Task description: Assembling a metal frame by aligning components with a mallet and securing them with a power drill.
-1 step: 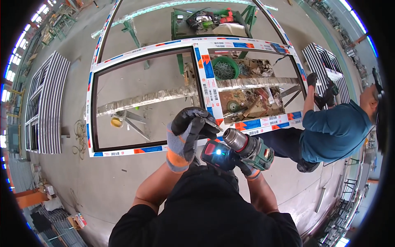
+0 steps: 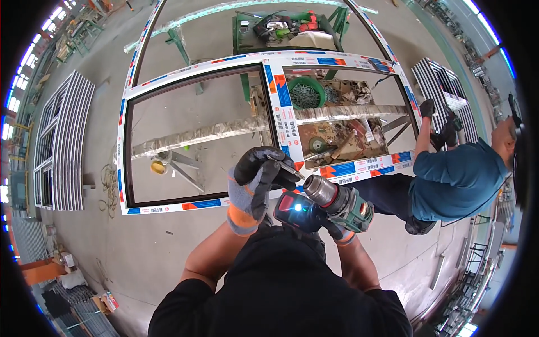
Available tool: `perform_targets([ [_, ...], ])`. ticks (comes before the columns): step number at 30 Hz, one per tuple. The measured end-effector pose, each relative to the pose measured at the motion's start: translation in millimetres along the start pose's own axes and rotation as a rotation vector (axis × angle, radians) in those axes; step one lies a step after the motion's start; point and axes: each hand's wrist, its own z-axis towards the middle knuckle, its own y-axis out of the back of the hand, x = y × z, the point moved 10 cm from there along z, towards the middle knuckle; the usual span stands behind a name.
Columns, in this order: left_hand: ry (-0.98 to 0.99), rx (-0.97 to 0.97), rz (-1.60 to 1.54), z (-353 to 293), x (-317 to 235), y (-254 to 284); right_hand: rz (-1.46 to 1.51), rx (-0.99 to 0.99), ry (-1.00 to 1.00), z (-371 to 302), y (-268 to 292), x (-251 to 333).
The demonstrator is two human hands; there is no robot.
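In the gloved fingers of my left hand [image 2: 251,182] is a slim metal drill bit [image 2: 291,169], pinched so that its tip points at the drill. My right hand [image 2: 339,231] grips a green and black cordless drill [image 2: 349,206], mostly hiding that hand's fingers. The silver chuck [image 2: 320,190] faces up and left, close to the bit; whether they touch I cannot tell. A lit spot shows on the drill's dark base. Just beyond both hands lies a large window frame [image 2: 287,123], covered in white, blue and orange protective film.
Under the frame runs a wrapped support beam [image 2: 208,135]. A green bowl of screws [image 2: 306,92] sits on a cluttered board [image 2: 348,140]. Beyond stands a green tool tray [image 2: 241,33]. On the right a co-worker [image 2: 457,180] holds another drill. Stacked frames [image 2: 70,140] stand left.
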Motion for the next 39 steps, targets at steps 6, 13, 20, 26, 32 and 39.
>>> perform_targets([
  [6, -0.092, 0.108, 0.208, 3, -4, -16, -0.093, 0.065, 0.232, 18, 8, 41],
  [13, -0.02, 0.142, 0.219, 4, 1, -21, 0.0, 0.095, 0.156, -9, 4, 9],
  [20, -0.044, 0.151, 0.289, 5, 4, -15, 0.08, 0.092, 0.036, -26, -3, -26],
  [26, -0.016, 0.127, 0.292, 6, 9, -11, 0.141, 0.073, -0.073, -37, -10, -58],
  [32, -0.041, 0.14, 0.338, 8, 9, -14, 0.204, 0.039, -0.188, -64, -9, -88],
  [39, 0.107, 0.095, 0.214, 8, 34, -9, 0.262, -0.004, -0.303, -73, -12, -105],
])
